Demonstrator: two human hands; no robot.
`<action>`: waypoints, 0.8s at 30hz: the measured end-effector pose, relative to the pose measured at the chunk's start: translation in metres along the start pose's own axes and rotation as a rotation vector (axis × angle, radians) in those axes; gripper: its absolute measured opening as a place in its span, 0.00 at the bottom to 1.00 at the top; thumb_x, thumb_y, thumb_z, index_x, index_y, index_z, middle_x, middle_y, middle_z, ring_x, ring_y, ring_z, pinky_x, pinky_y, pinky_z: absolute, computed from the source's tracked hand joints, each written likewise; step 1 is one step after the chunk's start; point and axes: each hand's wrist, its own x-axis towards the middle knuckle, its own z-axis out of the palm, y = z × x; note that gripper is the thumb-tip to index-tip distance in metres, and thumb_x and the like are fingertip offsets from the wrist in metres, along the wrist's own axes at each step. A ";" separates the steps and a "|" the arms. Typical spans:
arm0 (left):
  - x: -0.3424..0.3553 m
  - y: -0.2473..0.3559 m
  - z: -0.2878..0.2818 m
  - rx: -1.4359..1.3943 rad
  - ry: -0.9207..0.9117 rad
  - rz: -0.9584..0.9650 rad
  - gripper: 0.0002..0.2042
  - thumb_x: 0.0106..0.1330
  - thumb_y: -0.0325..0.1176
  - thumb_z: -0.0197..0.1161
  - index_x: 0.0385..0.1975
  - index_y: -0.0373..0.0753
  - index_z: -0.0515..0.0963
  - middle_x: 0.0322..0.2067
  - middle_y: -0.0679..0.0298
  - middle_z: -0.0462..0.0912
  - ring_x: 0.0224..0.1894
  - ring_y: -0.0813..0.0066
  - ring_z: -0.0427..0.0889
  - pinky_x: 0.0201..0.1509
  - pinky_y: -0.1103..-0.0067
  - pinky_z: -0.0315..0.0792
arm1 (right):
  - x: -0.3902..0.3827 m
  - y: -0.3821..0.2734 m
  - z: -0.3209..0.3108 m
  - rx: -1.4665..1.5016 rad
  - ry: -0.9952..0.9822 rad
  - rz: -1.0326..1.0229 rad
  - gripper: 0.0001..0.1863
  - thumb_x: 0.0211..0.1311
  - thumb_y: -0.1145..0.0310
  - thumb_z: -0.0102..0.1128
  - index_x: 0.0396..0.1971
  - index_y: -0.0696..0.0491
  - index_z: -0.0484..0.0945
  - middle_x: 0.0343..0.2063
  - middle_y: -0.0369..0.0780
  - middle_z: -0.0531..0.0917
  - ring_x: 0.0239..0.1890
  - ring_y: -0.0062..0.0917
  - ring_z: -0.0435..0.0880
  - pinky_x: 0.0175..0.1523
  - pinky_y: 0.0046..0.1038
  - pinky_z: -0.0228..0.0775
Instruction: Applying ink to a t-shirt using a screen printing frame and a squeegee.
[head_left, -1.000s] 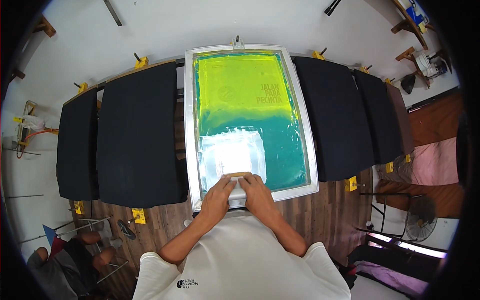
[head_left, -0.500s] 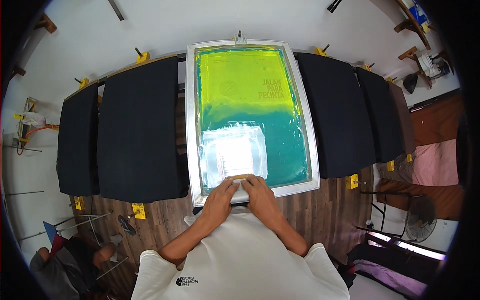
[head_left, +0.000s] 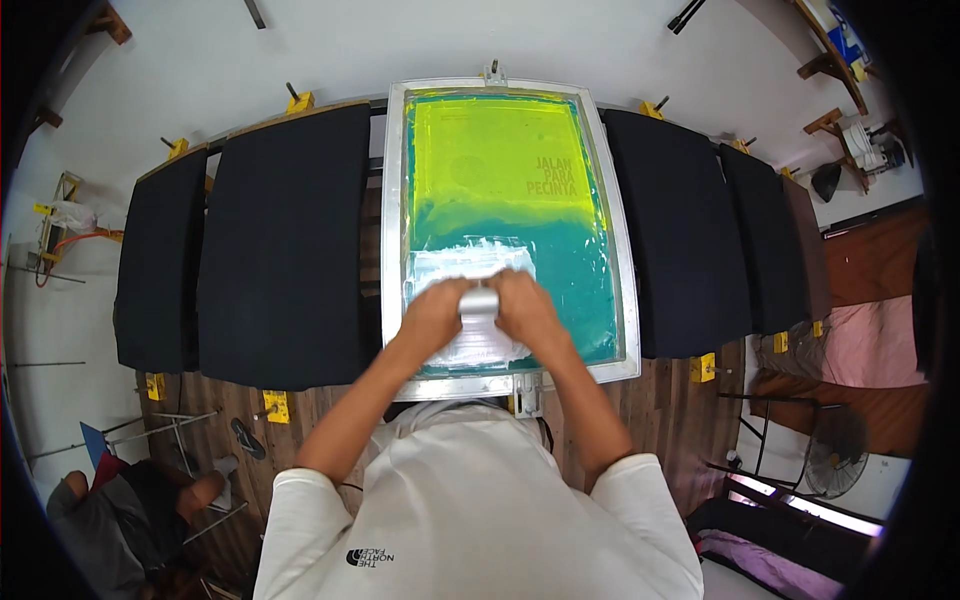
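Observation:
Both hands close round a squeegee (head_left: 478, 303) with a silvery, motion-blurred grip: my left hand (head_left: 435, 312) on its left side, my right hand (head_left: 524, 308) on its right. They are over a screen in an aluminium frame (head_left: 628, 300), lying in front of me. Its upper part is yellow-green with faint lettering and a round design, its lower part teal. A patch of white ink (head_left: 455, 258) covers the lower left of the mesh, under and around the squeegee. The blade's edge is hidden behind my hands.
Black cloth-covered boards (head_left: 280, 250) line both sides of the screen, with yellow clamps (head_left: 276, 405). Another person (head_left: 100, 525) is at lower left near metal rods and a sandal (head_left: 247, 437). A standing fan (head_left: 835, 450) is at lower right; shelves (head_left: 840, 75) hang upper right.
Both hands have moved forward with the squeegee, from the screen's near edge up over the white ink patch. The view has shifted slightly.

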 end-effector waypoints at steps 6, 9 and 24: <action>0.046 -0.012 -0.020 0.042 -0.143 -0.116 0.24 0.48 0.13 0.56 0.48 0.33 0.80 0.43 0.44 0.83 0.47 0.46 0.82 0.54 0.64 0.75 | 0.047 0.012 -0.004 -0.047 -0.088 0.014 0.20 0.45 0.82 0.61 0.41 0.54 0.84 0.39 0.49 0.83 0.46 0.45 0.81 0.50 0.41 0.75; 0.030 -0.015 -0.006 0.069 -0.097 -0.072 0.23 0.48 0.13 0.57 0.48 0.33 0.80 0.44 0.45 0.83 0.47 0.47 0.82 0.55 0.64 0.75 | 0.033 0.015 0.005 -0.033 -0.021 -0.019 0.20 0.44 0.82 0.60 0.41 0.55 0.83 0.38 0.48 0.83 0.45 0.46 0.81 0.51 0.41 0.75; -0.074 0.023 0.018 0.005 -0.126 -0.061 0.25 0.46 0.13 0.59 0.50 0.30 0.77 0.50 0.45 0.80 0.54 0.49 0.79 0.59 0.65 0.73 | -0.072 -0.018 0.008 0.102 -0.133 0.013 0.28 0.39 0.85 0.62 0.47 0.58 0.80 0.47 0.48 0.81 0.52 0.45 0.77 0.59 0.38 0.71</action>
